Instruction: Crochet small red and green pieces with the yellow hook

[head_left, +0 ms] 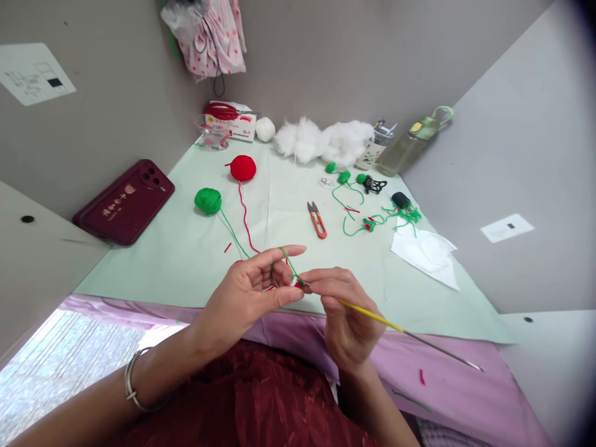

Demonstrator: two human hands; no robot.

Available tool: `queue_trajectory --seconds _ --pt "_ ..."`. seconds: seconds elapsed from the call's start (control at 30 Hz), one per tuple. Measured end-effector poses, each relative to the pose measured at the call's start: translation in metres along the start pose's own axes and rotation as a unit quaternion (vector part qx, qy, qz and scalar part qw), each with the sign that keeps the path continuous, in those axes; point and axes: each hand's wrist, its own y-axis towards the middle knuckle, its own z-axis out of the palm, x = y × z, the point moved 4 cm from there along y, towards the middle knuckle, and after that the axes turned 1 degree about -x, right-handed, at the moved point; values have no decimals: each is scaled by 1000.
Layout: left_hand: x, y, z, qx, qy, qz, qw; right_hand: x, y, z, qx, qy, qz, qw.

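While both hands are brought close together in the head view, a small red, white and green piece is pinched between the thumb and fingers of the left hand, above the near edge of the table. A green strand is draped over the raised forefinger, presumably so that it is tensioned. A crochet hook is gripped by the right hand, probably for fine control, with its near end set at the piece; whether a loop is caught cannot be told. The green yarn ball and red yarn ball are placed beyond the left hand, seemingly so that yarn can be drawn freely. Orange-handled snips are laid beyond the hands, apparently for easy reach.
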Motion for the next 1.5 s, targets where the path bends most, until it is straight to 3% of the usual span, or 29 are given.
queue_trajectory --seconds 0.17,0.4,0.6,0.83,1.1,1.3,1.5 --pt "-3 4 -2 41 28 -20 999 -12 1 1 -22 81 64 994" --pt "-14 4 -9 161 88 -42 982 -18 3 -4 -25 205 111 972" --pt "-21 6 -16 108 150 24 982 -17 6 -3 14 226 98 969" --pt "-25 3 -23 58 211 57 974 -3 10 -6 45 85 31 995" --pt "-25 4 -20 -15 122 81 989 12 12 -6 63 -38 -56 996" --pt "-16 8 -11 -11 -23 47 999 14 12 -5 35 -66 -53 996" --pt "-20 9 -12 29 -20 -7 999 13 10 -4 50 -69 -47 995"
